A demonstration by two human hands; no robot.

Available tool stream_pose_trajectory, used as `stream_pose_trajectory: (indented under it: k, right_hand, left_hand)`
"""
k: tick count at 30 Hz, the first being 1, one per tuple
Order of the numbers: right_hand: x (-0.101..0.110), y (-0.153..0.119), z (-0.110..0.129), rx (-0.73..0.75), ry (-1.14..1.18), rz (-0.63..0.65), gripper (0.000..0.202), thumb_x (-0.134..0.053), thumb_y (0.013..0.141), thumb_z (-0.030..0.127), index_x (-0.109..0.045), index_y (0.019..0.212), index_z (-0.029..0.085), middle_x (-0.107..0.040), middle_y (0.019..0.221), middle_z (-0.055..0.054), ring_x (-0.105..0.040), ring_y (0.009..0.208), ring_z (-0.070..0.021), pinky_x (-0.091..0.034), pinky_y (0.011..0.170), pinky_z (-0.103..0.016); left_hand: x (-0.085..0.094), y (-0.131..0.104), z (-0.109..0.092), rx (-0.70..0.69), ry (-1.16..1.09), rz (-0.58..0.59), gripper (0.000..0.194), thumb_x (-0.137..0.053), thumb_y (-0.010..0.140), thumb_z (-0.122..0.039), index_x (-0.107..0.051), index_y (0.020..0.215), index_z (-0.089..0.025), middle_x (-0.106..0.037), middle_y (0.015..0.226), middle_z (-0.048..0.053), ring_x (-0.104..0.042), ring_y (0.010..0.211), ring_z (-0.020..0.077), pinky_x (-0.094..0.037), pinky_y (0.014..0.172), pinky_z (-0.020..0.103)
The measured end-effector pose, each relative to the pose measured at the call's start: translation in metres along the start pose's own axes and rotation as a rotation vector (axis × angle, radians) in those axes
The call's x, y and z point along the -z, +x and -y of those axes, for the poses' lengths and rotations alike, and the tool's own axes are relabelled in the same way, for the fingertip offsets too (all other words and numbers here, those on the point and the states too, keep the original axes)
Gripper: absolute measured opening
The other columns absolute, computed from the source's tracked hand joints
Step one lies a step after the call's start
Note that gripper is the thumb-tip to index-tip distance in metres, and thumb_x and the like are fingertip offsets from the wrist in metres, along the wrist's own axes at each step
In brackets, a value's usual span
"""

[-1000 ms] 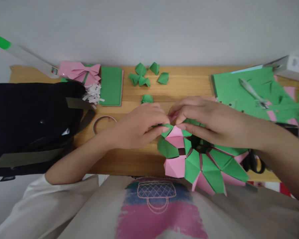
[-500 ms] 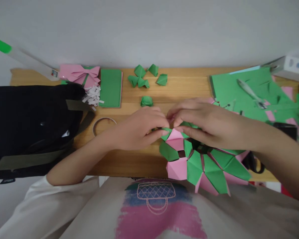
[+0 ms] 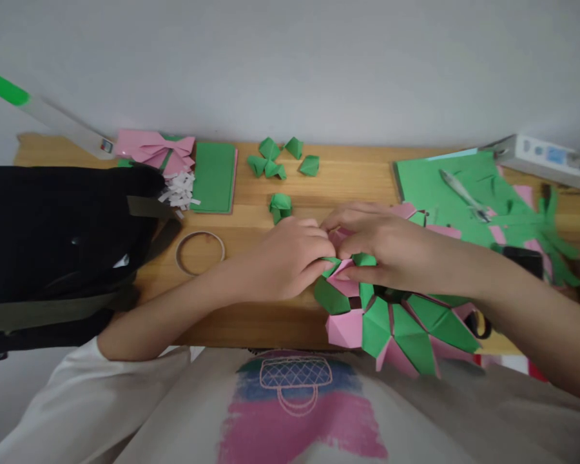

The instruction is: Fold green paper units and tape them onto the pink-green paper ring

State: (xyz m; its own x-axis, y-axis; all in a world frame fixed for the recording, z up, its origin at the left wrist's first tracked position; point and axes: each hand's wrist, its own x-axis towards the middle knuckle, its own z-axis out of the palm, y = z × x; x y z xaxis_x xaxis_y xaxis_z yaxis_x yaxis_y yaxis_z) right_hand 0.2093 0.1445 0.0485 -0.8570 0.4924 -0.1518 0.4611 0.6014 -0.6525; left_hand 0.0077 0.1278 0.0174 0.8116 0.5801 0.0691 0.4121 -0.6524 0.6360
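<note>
- Head view: the green and pink folded paper form (image 3: pixel 401 330) sits at the near edge of the wooden table (image 3: pixel 352 183), right of its middle, with its lower points reaching past that edge; this probably keeps the worked rim within easy reach of both hands.
- The left hand (image 3: pixel 290 261) pinches a small green flap at the form's upper left rim between thumb and curled fingers, seemingly to steady that side.
- The right hand (image 3: pixel 389 248) arches over the form, thumb on a pink fold and fingers bent behind it, pinching that fold; the two grips nearly meet, which likely gives close control of the joint. The exact fingertip contact is hidden.
- Loose green folded pieces (image 3: pixel 269 149) lie toward the far edge, near its middle, and one separate green piece (image 3: pixel 281 205) lies closer to the left hand, perhaps to be handy.
- Toward the far left corner, a green paper stack (image 3: pixel 213 177) stands beside white paper shreds (image 3: pixel 180 189) and a pink bow (image 3: pixel 163 153), seemingly set apart from the working space; a thin ring (image 3: pixel 200 253) lies flat nearby.
- Toward the far right corner, a slim tool (image 3: pixel 464 195) and pink scraps rest on a green sheet (image 3: pixel 423 180), apparently aside from the work.
</note>
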Motion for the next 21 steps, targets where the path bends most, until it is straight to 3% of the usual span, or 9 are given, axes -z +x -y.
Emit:
stream_pose_trajectory:
  k: [10, 18, 21]
  right_hand:
    - [-0.001, -0.003, -0.002, -0.107, 0.059, 0.02, 0.016, -0.065, 0.083, 0.022, -0.067, 0.067, 0.019, -0.064, 0.097, -0.005, -0.057, 0.1, -0.0227, -0.038, 0.09, -0.043]
    - [0.009, -0.003, -0.002, 0.055, -0.007, 0.074, 0.027, -0.056, 0.092, 0.027, -0.071, 0.072, 0.019, -0.068, 0.094, -0.006, -0.058, 0.098, -0.0203, -0.039, 0.092, -0.041]
    - [0.01, -0.005, -0.003, 0.044, -0.056, 0.076, 0.026, -0.057, 0.093, 0.029, -0.072, 0.074, 0.019, -0.069, 0.103, -0.007, -0.058, 0.102, -0.0213, -0.038, 0.095, -0.042]
  left_hand:
    - [0.001, 0.006, -0.01, -0.012, 0.022, 0.018, 0.023, -0.048, 0.091, -0.013, -0.065, 0.076, -0.017, -0.068, 0.078, 0.003, -0.058, 0.081, 0.0188, -0.041, 0.074, 0.033]
    - [0.002, 0.007, -0.01, 0.023, -0.006, 0.022, 0.02, -0.051, 0.088, -0.013, -0.066, 0.074, -0.015, -0.066, 0.076, 0.004, -0.058, 0.079, 0.0197, -0.041, 0.074, 0.033]
    - [0.002, 0.006, -0.009, 0.051, -0.056, 0.017, 0.012, -0.056, 0.08, -0.011, -0.066, 0.074, -0.015, -0.065, 0.076, 0.004, -0.058, 0.078, 0.0192, -0.041, 0.074, 0.033]
